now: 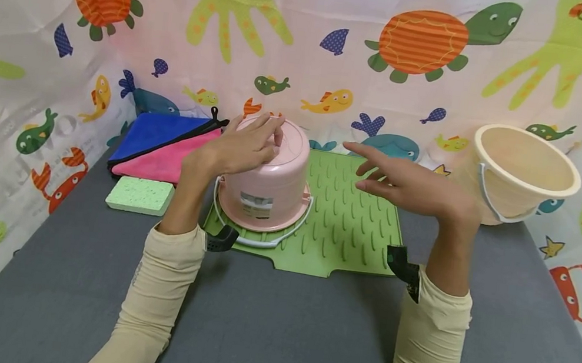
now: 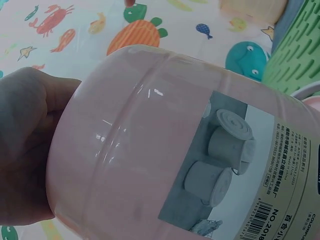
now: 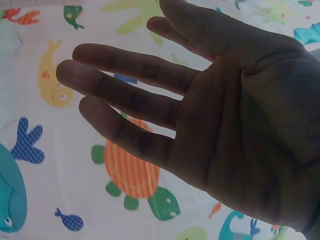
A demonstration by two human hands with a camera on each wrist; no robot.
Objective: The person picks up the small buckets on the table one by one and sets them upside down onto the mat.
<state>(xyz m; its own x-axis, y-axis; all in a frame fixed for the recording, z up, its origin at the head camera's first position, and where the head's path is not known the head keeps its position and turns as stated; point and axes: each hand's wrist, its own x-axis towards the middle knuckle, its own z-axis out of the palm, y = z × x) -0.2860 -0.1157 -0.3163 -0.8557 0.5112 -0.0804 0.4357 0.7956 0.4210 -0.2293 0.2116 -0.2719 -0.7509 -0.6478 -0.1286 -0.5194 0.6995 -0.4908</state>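
Observation:
A pink bucket [image 1: 268, 191] stands upside down on the left part of a green draining mat [image 1: 352, 211], its pale handle lowered around the rim. My left hand [image 1: 244, 147] rests on the bucket's upturned base with fingers spread over it. In the left wrist view the bucket's side [image 2: 125, 140] fills the picture, with a printed label [image 2: 235, 170] on it; the left hand [image 2: 30, 145] lies against the base end. Over the mat's right part, my right hand [image 1: 408, 182] hovers with relaxed fingers, holding nothing. Its palm [image 3: 225, 115] faces the right wrist camera.
A cream bucket [image 1: 520, 176] stands upright at the right back, handle hanging down. Folded blue and pink cloths [image 1: 162, 144] lie at the left back, with a pale green sponge [image 1: 140, 195] in front. A patterned curtain [image 1: 305, 47] rises behind the grey table [image 1: 296, 330].

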